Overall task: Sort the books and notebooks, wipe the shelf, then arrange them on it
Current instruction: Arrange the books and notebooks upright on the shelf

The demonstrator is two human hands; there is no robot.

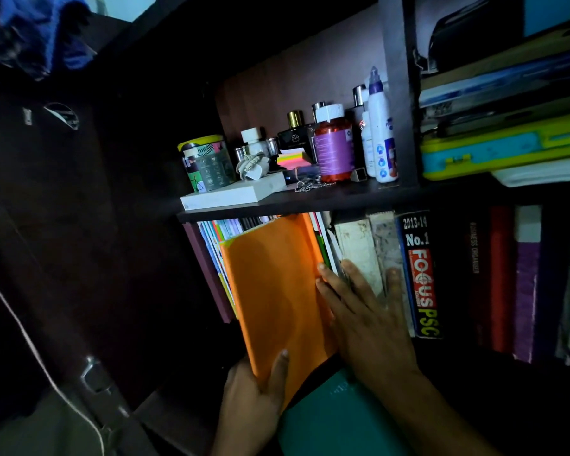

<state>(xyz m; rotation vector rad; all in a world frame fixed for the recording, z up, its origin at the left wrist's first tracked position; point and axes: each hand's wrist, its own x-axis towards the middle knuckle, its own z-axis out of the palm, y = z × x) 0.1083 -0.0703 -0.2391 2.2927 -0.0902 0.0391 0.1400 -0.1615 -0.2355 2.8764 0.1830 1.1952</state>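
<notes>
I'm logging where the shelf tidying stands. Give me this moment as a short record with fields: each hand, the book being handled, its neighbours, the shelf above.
left hand: grips the orange book's lower edge
right hand: fingers straight, pressed on the book spines beside it
orange book: tilted, partly out of the lower shelf row
teal book: below the hands
Focus PSC book: upright, right of the hand
upper shelf: bottles, tin, white box

We see upper shelf [343, 195] carrying tin [206, 162] at left, flat box [234, 194] before it, bottles [334, 146] clustered toward right. Below, row of upright books [418, 274] fills lower compartment. Our left hand [254, 396] holds folder [273, 291] at row's left end; our right hand [366, 317] lies just right of folder, against book spines. Stacked books [504, 126] occupy compartment right of bottles.
</notes>
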